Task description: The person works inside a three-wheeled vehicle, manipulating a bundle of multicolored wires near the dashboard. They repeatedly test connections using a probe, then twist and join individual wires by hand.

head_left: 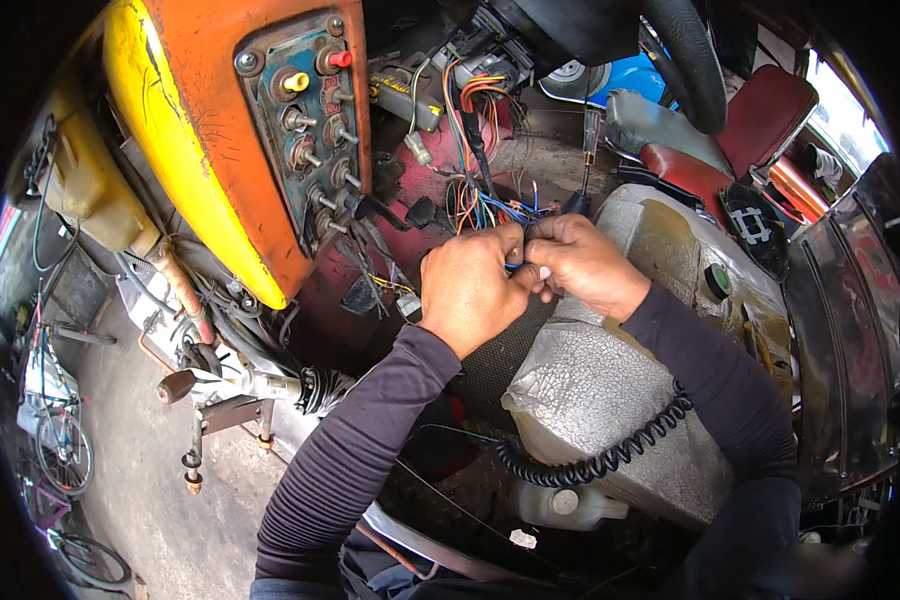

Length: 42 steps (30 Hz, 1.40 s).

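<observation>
My left hand (467, 285) and my right hand (587, 267) meet over the middle of the cab, fingers closed and thumbs nearly touching. Between them a short bit of blue wire (514, 267) shows; the fingers hide most of what they pinch. Just beyond my knuckles spreads a loose bundle of coloured wires (470, 200), several with free ends. The bundle hangs from a grey connector block (505, 65) under the dark steering wheel (685, 60). Past my right hand stands a slim tool with a clear handle (590, 140).
An orange and yellow panel (300, 130) with several toggle switches rises at left. A cracked grey cover (610, 390) lies below my right forearm, crossed by a black coiled cord (610, 470). Red seats (770, 120) are at right, and a plastic jug (567, 505) sits below.
</observation>
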Available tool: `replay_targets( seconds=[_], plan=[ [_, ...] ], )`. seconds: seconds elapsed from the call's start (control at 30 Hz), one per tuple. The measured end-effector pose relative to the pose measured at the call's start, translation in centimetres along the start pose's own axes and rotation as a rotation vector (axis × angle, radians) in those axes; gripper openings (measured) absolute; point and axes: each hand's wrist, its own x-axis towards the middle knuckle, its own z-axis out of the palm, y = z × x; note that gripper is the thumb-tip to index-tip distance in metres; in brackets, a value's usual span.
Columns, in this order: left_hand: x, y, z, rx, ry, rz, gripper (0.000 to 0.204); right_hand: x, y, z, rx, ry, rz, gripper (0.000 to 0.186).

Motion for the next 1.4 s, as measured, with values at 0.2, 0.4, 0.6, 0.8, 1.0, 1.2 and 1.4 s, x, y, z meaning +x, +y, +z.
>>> replay_targets(
  seconds=[0.2,0.4,0.6,0.8,1.0,1.2,1.4],
  plan=[
    [-0.3,0.5,1.3,0.053,0.156,-0.016,0.016,0.9,1.1,0.8,-0.385,0.198,-0.159,0.025],
    [-0.2,0.4,2.4,0.089,0.257,-0.064,0.014,0.8,0.8,1.6,-0.544,0.353,-0.196,0.028],
    [-0.2,0.5,2.5,0.142,0.268,-0.056,0.017,1.0,0.6,2.1,-0.609,0.537,-0.194,0.030],
    [-0.9,0.5,0.1,-0.064,0.205,-0.022,0.042,1.4,1.0,-1.3,-0.252,0.326,-0.080,0.027],
    [-1.4,-3.7,-3.7,-0.452,0.166,-0.103,0.050,-0.4,-0.9,-1.5,0.181,0.078,0.051,0.013],
    [-4.5,-6.2,-3.9,-0.616,0.189,-0.533,0.020,-0.9,-0.4,-1.5,0.091,0.080,0.007,0.018],
    [-5.6,-5.7,-2.5,-0.498,0.093,-0.311,0.026,-1.2,-0.4,-1.3,-0.010,0.145,-0.070,0.020]
  ],
)
